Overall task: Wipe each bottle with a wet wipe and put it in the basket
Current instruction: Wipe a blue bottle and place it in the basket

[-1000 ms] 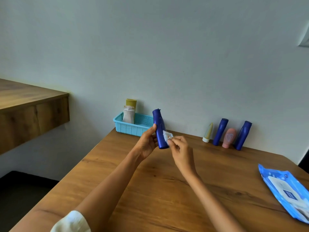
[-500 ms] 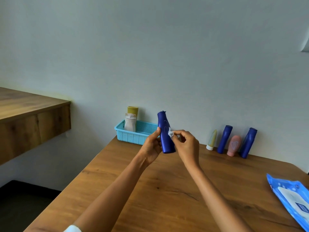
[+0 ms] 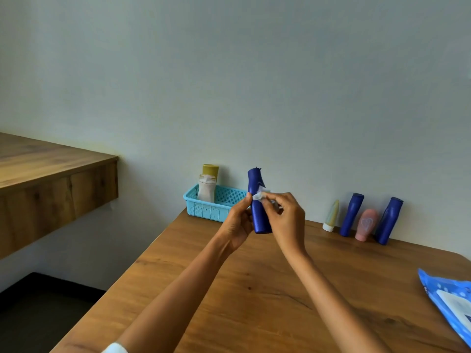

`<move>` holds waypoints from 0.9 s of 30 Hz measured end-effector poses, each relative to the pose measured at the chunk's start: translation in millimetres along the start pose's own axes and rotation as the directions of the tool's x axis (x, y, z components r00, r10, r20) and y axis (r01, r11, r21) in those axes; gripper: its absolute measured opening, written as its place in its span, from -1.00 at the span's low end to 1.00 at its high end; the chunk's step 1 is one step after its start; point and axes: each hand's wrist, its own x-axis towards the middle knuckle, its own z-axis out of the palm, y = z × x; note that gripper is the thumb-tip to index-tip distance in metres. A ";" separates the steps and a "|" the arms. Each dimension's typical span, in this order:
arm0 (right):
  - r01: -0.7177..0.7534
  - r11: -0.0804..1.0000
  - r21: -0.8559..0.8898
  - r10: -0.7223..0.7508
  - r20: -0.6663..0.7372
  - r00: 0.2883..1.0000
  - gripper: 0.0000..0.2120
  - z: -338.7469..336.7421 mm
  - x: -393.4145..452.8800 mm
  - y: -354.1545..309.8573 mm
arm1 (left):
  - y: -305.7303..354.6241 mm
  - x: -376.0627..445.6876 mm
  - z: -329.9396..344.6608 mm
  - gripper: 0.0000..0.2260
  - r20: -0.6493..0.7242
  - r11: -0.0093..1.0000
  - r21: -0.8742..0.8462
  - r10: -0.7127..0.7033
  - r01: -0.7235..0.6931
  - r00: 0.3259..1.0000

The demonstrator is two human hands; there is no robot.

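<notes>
My left hand (image 3: 238,221) grips blue bottle (image 3: 258,207) upright; right hand (image 3: 286,216) pinches wet wipe (image 3: 260,195), moved from lower body up to mid-section. Wiping continues; basket (image 3: 216,206) next.

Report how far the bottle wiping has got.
Done: two bottles, an olive-capped one and a white one, stand in the light blue basket. In hand: the left hand grips a dark blue bottle while the right hand rubs a wet wipe on it. Left: four by the wall, a pale tube, two blue bottles and a pink one.
</notes>
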 end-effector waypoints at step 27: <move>0.050 0.999 -0.011 -0.049 0.029 0.998 -0.87 10.5 2.1 -20.0 | 23.5 -28.7 -8.2 -0.80 0.023 0.999 0.044 0.015 -0.016 1.000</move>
